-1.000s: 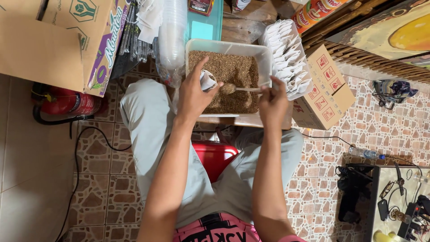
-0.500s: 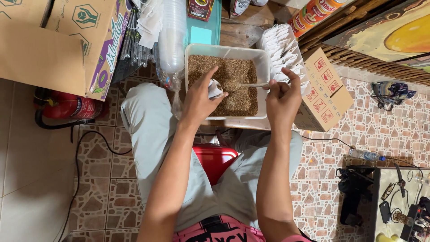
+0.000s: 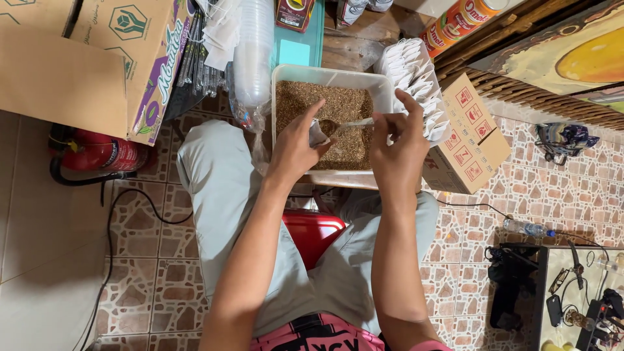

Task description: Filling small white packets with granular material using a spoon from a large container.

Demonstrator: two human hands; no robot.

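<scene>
**Two hands, one spoon, one little bag**

Two hands work in the middle of the frame. The left hand (image 3: 294, 148) has its grip closed on one small white bag (image 3: 318, 135). The right hand (image 3: 398, 146) has its grip closed on one spoon (image 3: 346, 124), and the spoon's bowl touches the bag's mouth. Both are over one white tub (image 3: 281, 97) of brown crumbs. At the top right, one row of many white bags (image 3: 409, 65) stands in one brown box (image 3: 469, 130). One stack of clear cups (image 3: 253, 52) is at the top middle. One red stool (image 3: 312, 234) shows between the legs. One red fire tank (image 3: 97, 155) lies at the left on the patterned tile floor (image 3: 149, 273).
</scene>
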